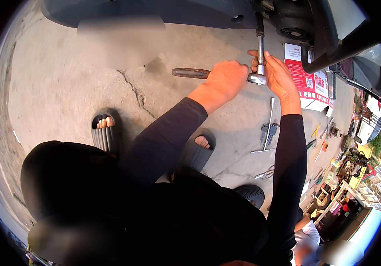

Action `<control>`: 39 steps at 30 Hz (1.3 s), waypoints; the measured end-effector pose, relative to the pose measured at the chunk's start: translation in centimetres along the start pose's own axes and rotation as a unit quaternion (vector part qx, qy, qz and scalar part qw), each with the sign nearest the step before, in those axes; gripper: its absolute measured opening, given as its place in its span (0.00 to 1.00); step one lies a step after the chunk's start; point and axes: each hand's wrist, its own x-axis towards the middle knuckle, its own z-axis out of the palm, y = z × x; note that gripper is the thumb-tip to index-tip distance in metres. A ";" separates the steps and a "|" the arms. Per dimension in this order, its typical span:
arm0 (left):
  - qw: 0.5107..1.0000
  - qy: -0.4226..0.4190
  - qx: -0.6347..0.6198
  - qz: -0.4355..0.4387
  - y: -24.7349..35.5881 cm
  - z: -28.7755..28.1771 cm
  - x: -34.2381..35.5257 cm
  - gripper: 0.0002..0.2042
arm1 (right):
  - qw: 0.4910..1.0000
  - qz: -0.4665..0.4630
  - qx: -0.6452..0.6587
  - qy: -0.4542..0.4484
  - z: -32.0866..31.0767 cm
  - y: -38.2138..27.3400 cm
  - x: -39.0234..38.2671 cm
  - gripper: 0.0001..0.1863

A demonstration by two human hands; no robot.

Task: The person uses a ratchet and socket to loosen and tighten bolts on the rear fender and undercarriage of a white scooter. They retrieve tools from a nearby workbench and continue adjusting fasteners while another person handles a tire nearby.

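Observation:
My left hand (pixel 223 80) is closed on a ratchet wrench, whose long handle (pixel 189 72) sticks out leftward and whose chrome head (pixel 258 78) shows between my hands. A chrome socket extension (pixel 260 51) runs up from the head to a darker socket (pixel 259 24) at the underside of a black vehicle (pixel 150 9). My right hand (pixel 279 75) curls round the lower part of the extension beside the ratchet head, thumb and fingertips on it.
A red-and-white cardboard sheet (pixel 305 66) lies under the vehicle's black frame. Tools, including T-handle wrenches (pixel 270 124), lie on the cracked concrete (pixel 84 88) beside my sandalled feet (pixel 106 133). Another person (pixel 305 232) and cluttered parts (pixel 332 190) show at the lower right.

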 end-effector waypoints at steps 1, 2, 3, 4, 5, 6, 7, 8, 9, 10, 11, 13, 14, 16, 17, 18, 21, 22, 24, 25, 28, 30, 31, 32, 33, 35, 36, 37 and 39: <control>1.000 -0.010 -0.002 0.003 0.1 0.1 0.1 0.09 | 0.999 0.017 0.030 -0.017 -0.6 0.5 0.3 0.22; 1.000 -0.020 -0.005 0.007 0.2 0.3 0.2 0.09 | 1.000 0.003 0.003 0.014 -1.3 1.1 0.0 0.22; 1.000 -0.030 0.001 -0.001 -0.1 0.3 0.0 0.10 | 0.999 -0.007 -0.019 0.032 -1.1 2.0 0.2 0.21; 1.000 -0.027 -0.011 -0.001 -0.2 0.0 0.0 0.12 | 0.998 -0.023 -0.047 0.045 0.0 1.7 0.5 0.21; 0.999 -0.024 -0.024 -0.001 -0.1 -0.3 -0.3 0.13 | 0.969 -0.029 -0.214 0.121 0.9 0.9 0.7 0.18; 0.999 -0.026 -0.042 0.000 -0.1 -0.1 -0.8 0.15 | 0.945 -0.027 -0.291 0.145 2.1 0.2 0.8 0.18; 0.999 -0.022 -0.028 -0.013 0.3 -0.2 -0.9 0.17 | 0.914 -0.021 -0.365 0.175 3.0 -0.4 0.6 0.17; 0.999 -0.018 -0.013 -0.026 0.8 -0.5 -0.8 0.19 | 0.877 -0.013 -0.437 0.201 3.1 -0.6 0.4 0.17; 0.999 -0.007 0.001 -0.033 1.4 -0.7 -0.4 0.20 | 0.929 -0.045 -0.328 0.166 2.2 -0.4 0.6 0.16; 1.000 0.018 0.007 -0.017 1.7 -0.4 -0.2 0.21 | 0.941 -0.039 -0.296 0.162 1.4 -0.3 0.5 0.16; 0.999 0.045 0.014 -0.001 1.9 0.1 -0.2 0.22 | 0.951 -0.033 -0.265 0.155 0.6 -0.1 0.5 0.16; 0.997 0.069 0.041 0.016 1.4 0.7 -0.4 0.23 | 0.960 -0.024 -0.237 0.148 0.8 0.2 0.5 0.16; 0.996 0.069 0.056 0.023 1.0 0.9 -0.4 0.22 | 0.962 -0.027 -0.233 0.141 0.8 0.2 0.6 0.17; 0.994 0.063 0.080 0.032 0.7 1.0 -0.4 0.22 | 0.966 -0.035 -0.223 0.127 0.9 0.1 0.6 0.17; 0.994 0.058 0.088 0.033 0.6 1.0 -0.5 0.22 | 0.967 -0.039 -0.218 0.127 1.0 0.1 0.6 0.17; 0.993 0.052 0.095 0.036 0.6 1.0 -0.5 0.22 | 0.967 -0.042 -0.214 0.129 0.9 0.2 0.6 0.18; 0.994 0.028 0.102 0.022 0.5 0.8 -0.2 0.21 | 0.968 -0.052 -0.205 0.134 1.1 0.5 0.9 0.18; 0.994 0.033 0.099 0.018 0.9 0.6 -0.3 0.21 | 0.968 -0.056 -0.203 0.137 1.2 0.4 0.8 0.18; 0.994 0.046 0.096 0.010 1.4 -0.1 -0.3 0.21 | 0.971 -0.054 -0.184 0.142 1.3 0.1 0.7 0.18; 0.995 0.048 0.091 0.020 1.3 -0.3 -0.3 0.21 | 0.972 -0.055 -0.175 0.143 1.4 0.0 0.8 0.18; 0.994 0.038 0.088 0.046 1.1 -1.0 -0.1 0.21 | 0.979 -0.049 -0.140 0.142 1.4 0.4 0.8 0.18; 0.994 0.010 0.101 0.049 1.4 -1.1 -0.1 0.21 | 0.978 -0.048 -0.139 0.145 1.6 0.2 0.5 0.18; 0.994 0.002 0.104 0.043 1.3 -1.1 -0.1 0.21 | 0.978 -0.052 -0.144 0.142 1.6 0.2 0.5 0.19; 0.994 -0.006 0.107 0.038 1.2 -1.3 0.0 0.21 | 0.977 -0.056 -0.149 0.139 1.7 0.3 0.5 0.20; 0.993 -0.014 0.111 0.034 1.1 -1.4 0.1 0.21 | 0.978 -0.054 -0.146 0.138 1.7 0.2 0.5 0.19; 0.993 -0.012 0.117 0.017 1.3 -1.2 -0.3 0.21 | 0.980 -0.050 -0.139 0.136 1.7 0.1 0.5 0.17; 0.993 -0.011 0.120 0.013 1.5 -1.1 -0.4 0.21 | 0.980 -0.050 -0.135 0.137 1.6 0.2 0.5 0.17; 0.991 -0.005 0.131 0.010 1.7 -1.0 -0.3 0.21 | 0.980 -0.050 -0.130 0.139 1.4 0.4 0.5 0.17; 0.988 0.005 0.157 0.003 2.1 -0.8 -0.2 0.22 | 0.983 -0.054 -0.114 0.137 1.2 0.6 0.5 0.17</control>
